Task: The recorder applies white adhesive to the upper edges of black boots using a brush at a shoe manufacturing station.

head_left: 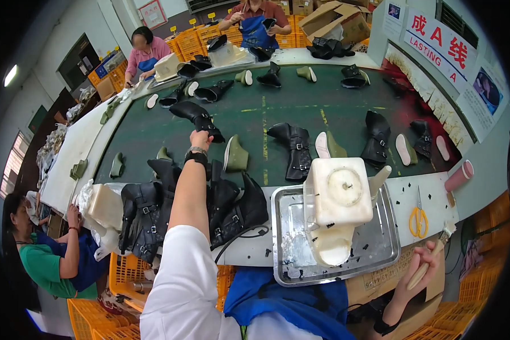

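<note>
Over the green conveyor belt [249,122], my left arm is stretched forward. My left hand [200,139] is closed on a black boot [194,116] near its buckled end, with the rest of the boot pointing away to the left. At the lower right my right hand [424,265] grips the wooden handle of a brush [430,256], its pale bristles upward. Between my arms a white plastic glue container [343,195], with a cream-crusted spout, stands on a metal tray [280,249]. Several black buckled boots [147,218] crowd the table edge around my left forearm.
Yellow scissors [419,221] and a pink cup [459,175] lie to the right of the tray. Green shoe pieces [236,154] and black boots [378,139] are spread along the belt. Co-workers are at the left [56,255] and far side [258,25]. Orange crates [127,277] stand below.
</note>
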`<state>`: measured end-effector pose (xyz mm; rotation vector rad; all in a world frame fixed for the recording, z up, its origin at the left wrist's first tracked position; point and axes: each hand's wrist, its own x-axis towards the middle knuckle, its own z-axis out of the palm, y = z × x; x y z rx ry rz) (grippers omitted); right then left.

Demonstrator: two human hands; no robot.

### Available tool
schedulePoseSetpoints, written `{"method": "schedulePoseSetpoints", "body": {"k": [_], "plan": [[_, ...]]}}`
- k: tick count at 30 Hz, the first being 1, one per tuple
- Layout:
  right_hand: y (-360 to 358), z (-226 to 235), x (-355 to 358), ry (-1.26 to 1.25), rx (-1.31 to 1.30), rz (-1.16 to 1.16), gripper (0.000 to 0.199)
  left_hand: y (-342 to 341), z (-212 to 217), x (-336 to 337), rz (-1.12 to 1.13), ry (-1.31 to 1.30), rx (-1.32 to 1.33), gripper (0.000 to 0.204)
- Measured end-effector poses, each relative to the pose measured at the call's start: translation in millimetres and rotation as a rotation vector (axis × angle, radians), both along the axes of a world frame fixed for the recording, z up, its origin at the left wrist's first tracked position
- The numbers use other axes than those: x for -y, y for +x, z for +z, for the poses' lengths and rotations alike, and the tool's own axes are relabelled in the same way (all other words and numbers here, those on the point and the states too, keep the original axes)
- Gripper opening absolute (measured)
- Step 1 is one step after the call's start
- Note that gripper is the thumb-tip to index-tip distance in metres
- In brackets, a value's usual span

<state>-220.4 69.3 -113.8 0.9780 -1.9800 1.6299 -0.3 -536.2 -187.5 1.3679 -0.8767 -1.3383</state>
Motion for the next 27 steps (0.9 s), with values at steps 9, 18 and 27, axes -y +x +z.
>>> {"method": "schedulePoseSetpoints", "body": {"k": [9,18,27], "plan": [[-3.4,-2.5,48.3,0.031,0.020,0.119,0.013,68.3,-58.6,56.1,0.008,0.193,0.018,0.026],[15.3,11.9,48.0,-0.045,0.040,0.152,0.016,-6.7,67.8,-62.8,-0.159,-0.102,0.170,0.076],[36.1,18.7,31.2,-0.120,0.049,0.214,0.017,58.3,99.2,-272.4,-0.567,-1.052,1.153,0.078]]}}
